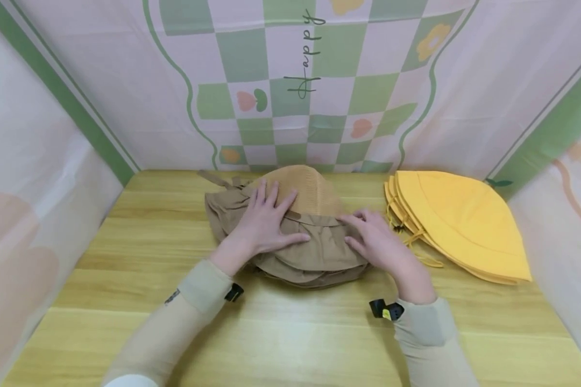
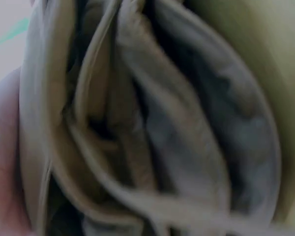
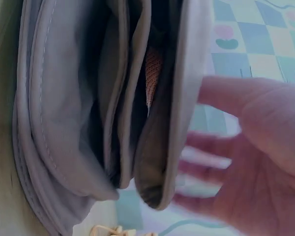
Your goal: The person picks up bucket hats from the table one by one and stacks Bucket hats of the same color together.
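Observation:
A stack of brown bucket-type hats lies at the middle of the table, with a tan mesh crown on top and a strap trailing at its left. My left hand rests on the top hat with its fingers spread. At the right side of the brim, my right hand touches the cloth with thumb and fingertips. In the right wrist view, the layered brims gape apart beside that hand. The left wrist view is blurred and shows several brown folds.
To the right lies a stack of yellow hats with thin cords hanging from its left edge. The wood-grain table ends at a printed cloth backdrop, with more cloth walls on both sides.

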